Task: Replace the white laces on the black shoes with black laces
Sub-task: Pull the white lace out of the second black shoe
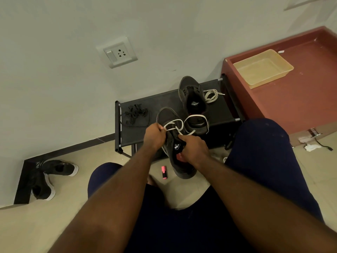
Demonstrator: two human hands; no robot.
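Left hand (pixel 154 135) pinches the white lace (pixel 179 126), right hand (pixel 194 149) grips the black shoe (pixel 173 143) over the rack's (pixel 164 99) front edge.

I'm in a home, though which room I can't tell: a plain painted wall (pixel 54 70) with a switched socket (pixel 119 52), beige floor tiles (pixel 73 194) edged with dark skirting (pixel 82 145), a low fabric shoe rack (pixel 164 101) carrying a black shoe (pixel 189 92), a pair of sneakers (pixel 60 168) (lying askew in the corner), and a reddish cabinet (pixel 291 106) holding a plastic tray (pixel 269 80).
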